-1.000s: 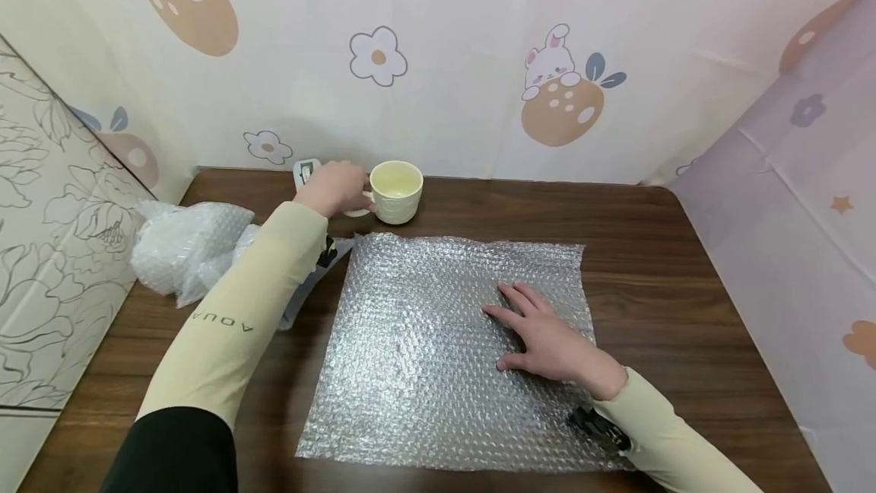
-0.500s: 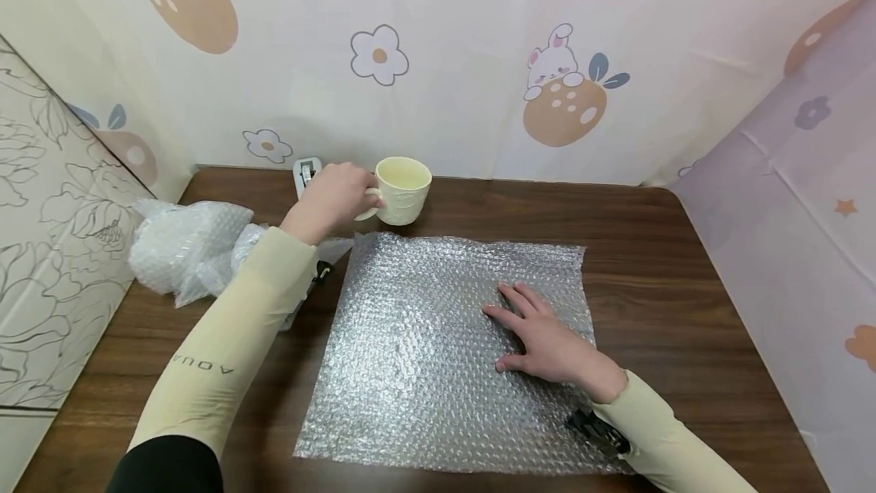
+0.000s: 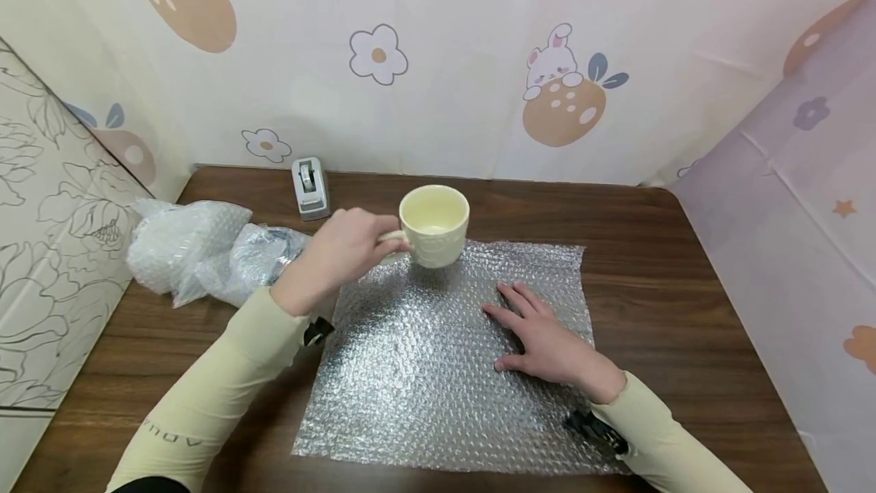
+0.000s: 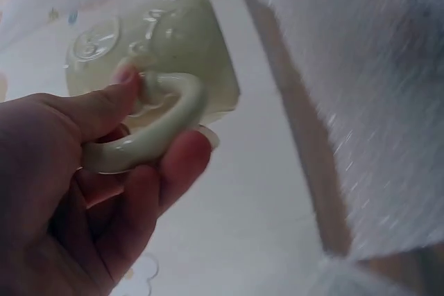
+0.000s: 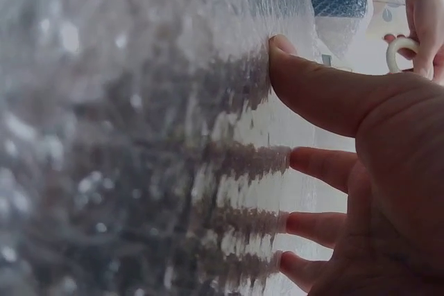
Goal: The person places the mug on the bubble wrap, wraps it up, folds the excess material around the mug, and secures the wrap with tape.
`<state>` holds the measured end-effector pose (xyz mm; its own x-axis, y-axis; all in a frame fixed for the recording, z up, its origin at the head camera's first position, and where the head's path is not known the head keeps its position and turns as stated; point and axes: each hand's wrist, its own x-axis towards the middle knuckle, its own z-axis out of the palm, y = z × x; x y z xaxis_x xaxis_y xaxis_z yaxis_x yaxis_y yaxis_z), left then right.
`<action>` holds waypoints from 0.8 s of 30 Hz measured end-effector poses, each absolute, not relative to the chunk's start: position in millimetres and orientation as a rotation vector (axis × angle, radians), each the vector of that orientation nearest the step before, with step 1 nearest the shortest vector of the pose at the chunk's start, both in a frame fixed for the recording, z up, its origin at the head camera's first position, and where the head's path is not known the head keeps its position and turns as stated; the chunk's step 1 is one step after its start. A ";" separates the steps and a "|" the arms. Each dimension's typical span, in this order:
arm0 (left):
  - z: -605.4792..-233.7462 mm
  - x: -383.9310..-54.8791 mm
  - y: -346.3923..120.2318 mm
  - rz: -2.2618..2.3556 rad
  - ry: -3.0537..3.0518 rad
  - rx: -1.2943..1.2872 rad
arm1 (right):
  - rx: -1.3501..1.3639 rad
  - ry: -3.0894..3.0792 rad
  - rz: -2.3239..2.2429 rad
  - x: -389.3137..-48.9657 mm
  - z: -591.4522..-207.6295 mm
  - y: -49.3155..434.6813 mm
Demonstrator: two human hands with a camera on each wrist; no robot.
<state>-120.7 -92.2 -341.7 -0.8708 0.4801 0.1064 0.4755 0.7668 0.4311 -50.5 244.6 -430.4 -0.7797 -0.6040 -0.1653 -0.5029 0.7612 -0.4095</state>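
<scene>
A pale yellow mug (image 3: pixel 435 233) with a raised pattern hangs over the far left part of a bubble wrap sheet (image 3: pixel 424 371). My left hand (image 3: pixel 345 249) holds it by the handle; in the left wrist view, thumb and fingers pinch the mug handle (image 4: pixel 163 126). The mug appears upright and lifted. My right hand (image 3: pixel 547 337) rests on the right half of the sheet with spread fingers. In the right wrist view its fingertips (image 5: pixel 295 157) press against the bubble wrap (image 5: pixel 139 136).
A tape dispenser (image 3: pixel 311 189) stands by the wall at the back left. Bubble-wrapped bundles (image 3: pixel 198 249) lie on the left of the dark wooden table (image 3: pixel 657 280). Patterned walls (image 3: pixel 465 97) enclose the back and both sides.
My left hand has lifted the mug from the back of the table and carried it right and nearer, over the sheet. The tape dispenser is now uncovered. The right hand has stayed still.
</scene>
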 end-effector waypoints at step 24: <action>-401.0 -79.1 -70.1 0.674 2.953 1.122 | -0.772 2.624 -0.586 -76.9 -436.8 245.7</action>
